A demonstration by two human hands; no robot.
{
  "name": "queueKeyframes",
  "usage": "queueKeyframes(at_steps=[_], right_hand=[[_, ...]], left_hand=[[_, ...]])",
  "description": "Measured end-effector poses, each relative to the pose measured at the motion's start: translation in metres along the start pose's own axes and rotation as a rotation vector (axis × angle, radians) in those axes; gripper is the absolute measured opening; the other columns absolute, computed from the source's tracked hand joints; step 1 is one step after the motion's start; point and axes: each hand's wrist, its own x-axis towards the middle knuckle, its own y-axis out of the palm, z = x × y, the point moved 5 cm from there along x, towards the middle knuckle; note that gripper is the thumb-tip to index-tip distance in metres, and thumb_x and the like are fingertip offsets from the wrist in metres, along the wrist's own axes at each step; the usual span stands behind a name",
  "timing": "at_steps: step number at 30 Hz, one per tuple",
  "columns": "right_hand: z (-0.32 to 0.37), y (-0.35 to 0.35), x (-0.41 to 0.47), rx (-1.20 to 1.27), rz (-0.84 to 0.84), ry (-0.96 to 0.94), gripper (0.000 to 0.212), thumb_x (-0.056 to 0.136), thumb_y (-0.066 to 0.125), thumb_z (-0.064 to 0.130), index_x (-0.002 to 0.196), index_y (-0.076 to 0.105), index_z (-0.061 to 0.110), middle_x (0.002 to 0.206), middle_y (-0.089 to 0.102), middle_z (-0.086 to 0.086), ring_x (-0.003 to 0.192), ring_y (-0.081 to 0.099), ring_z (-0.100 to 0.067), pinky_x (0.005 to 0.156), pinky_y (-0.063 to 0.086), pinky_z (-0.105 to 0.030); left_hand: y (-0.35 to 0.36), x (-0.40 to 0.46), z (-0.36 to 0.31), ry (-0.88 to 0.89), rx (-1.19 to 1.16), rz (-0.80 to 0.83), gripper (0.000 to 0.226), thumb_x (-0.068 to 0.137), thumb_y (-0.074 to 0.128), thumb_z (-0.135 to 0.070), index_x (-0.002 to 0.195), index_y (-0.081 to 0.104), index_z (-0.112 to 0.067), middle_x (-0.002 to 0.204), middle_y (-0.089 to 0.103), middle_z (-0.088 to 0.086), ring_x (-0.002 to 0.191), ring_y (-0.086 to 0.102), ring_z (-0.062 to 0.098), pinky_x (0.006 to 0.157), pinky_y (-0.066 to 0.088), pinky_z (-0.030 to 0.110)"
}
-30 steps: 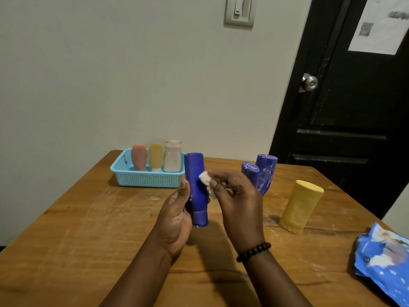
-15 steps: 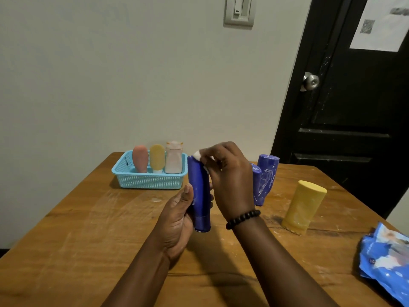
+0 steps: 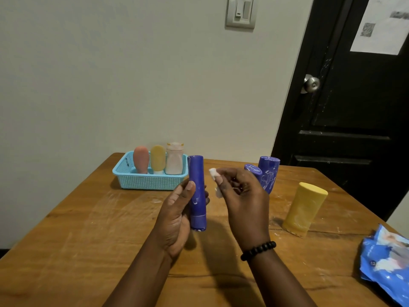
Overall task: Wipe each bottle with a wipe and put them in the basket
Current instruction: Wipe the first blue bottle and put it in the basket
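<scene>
While left hand (image 3: 177, 216) grips blue bottle (image 3: 197, 193) upright; right hand (image 3: 243, 193) pinches wipe (image 3: 214, 173) beside it

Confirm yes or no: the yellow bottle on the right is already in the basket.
No. The yellow bottle stands on the table to the right of the hands, well apart from the blue basket.

Seven bottles (image 3: 196, 192) counted (three in the basket (image 3: 146, 183)), one basket, one wipe (image 3: 213, 173), one blue wipe packet (image 3: 385, 264), two hands (image 3: 174, 216).
</scene>
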Motion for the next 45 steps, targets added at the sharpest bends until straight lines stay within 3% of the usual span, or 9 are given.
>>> queueKeyframes(at_steps=[3,9,16,21,27,33,37,40,45], right_hand=[[0.012,0.0,0.01,-0.063,0.018,-0.072,0.017,0.088,0.069,0.02,0.104,0.07,0.018,0.099,0.066,0.009,0.093,0.061,0.003,0.074,0.048,-0.007],[0.024,0.017,0.026,-0.179,0.103,-0.195,0.018,0.087,0.069,0.013,0.105,0.07,0.018,0.103,0.063,0.003,0.088,0.06,-0.001,0.069,0.051,-0.008],[0.023,0.02,0.015,-0.197,0.135,-0.282,0.016,0.085,0.071,0.01,0.1,0.071,0.013,0.1,0.063,0.001,0.085,0.057,0.002,0.076,0.048,-0.006],[0.016,0.022,-0.009,-0.216,0.224,-0.261,0.018,0.082,0.072,0.006,0.099,0.071,0.013,0.104,0.063,0.004,0.089,0.057,0.005,0.078,0.046,-0.003],[0.009,0.015,-0.041,-0.223,0.289,-0.301,0.022,0.082,0.071,0.001,0.098,0.072,0.015,0.104,0.063,0.007,0.095,0.059,0.001,0.079,0.049,-0.007],[-0.011,0.005,-0.063,-0.167,0.495,-0.145,0.013,0.083,0.066,0.028,0.09,0.073,0.02,0.097,0.064,0.013,0.09,0.061,0.001,0.074,0.046,-0.007],[-0.005,-0.009,-0.039,-0.112,0.338,-0.108,0.013,0.084,0.069,0.018,0.094,0.074,0.023,0.095,0.066,0.013,0.092,0.063,-0.003,0.076,0.051,-0.014],[0.006,0.0,-0.025,-0.192,0.23,-0.179,0.017,0.084,0.068,0.012,0.1,0.07,0.019,0.1,0.064,0.01,0.095,0.061,0.0,0.079,0.05,-0.01],[0.001,0.012,-0.047,-0.206,0.32,-0.214,0.017,0.084,0.067,0.011,0.099,0.07,0.019,0.1,0.061,0.014,0.095,0.057,0.005,0.076,0.048,-0.007]], left_hand=[[-0.003,0.001,0.003,-0.024,-0.036,-0.006,0.05,0.079,0.075,-0.023,0.124,0.059,-0.012,0.108,0.072,0.014,0.093,0.068,0.025,0.081,0.06,0.036],[0.001,-0.003,0.008,-0.038,0.012,0.037,0.04,0.087,0.055,-0.03,0.124,0.06,-0.016,0.111,0.074,0.011,0.101,0.067,0.024,0.095,0.049,0.044],[-0.002,0.0,0.011,-0.052,-0.022,-0.008,0.039,0.093,0.053,-0.028,0.129,0.059,-0.015,0.123,0.068,0.016,0.109,0.064,0.028,0.102,0.046,0.049],[-0.008,0.001,0.013,-0.073,-0.131,-0.025,0.048,0.092,0.054,-0.025,0.139,0.052,-0.012,0.133,0.061,0.022,0.128,0.054,0.034,0.114,0.035,0.054],[-0.014,0.003,0.01,-0.056,-0.134,-0.052,0.047,0.093,0.054,-0.031,0.136,0.053,-0.012,0.105,0.07,0.014,0.098,0.064,0.025,0.094,0.049,0.045],[-0.015,0.006,0.002,0.003,-0.055,-0.119,0.028,0.1,0.049,-0.025,0.125,0.058,-0.015,0.103,0.072,0.012,0.095,0.058,0.021,0.083,0.047,0.036],[-0.008,0.007,0.004,0.007,-0.061,-0.1,0.021,0.101,0.046,-0.021,0.114,0.061,-0.015,0.098,0.068,0.013,0.089,0.06,0.018,0.082,0.047,0.034],[-0.005,0.005,0.01,-0.008,-0.086,-0.073,0.031,0.096,0.051,-0.024,0.124,0.058,-0.015,0.102,0.069,0.012,0.092,0.066,0.019,0.084,0.054,0.035],[-0.017,0.006,0.006,-0.031,-0.118,-0.085,0.052,0.087,0.058,-0.033,0.134,0.056,-0.012,0.099,0.071,0.01,0.087,0.063,0.019,0.079,0.052,0.035]])
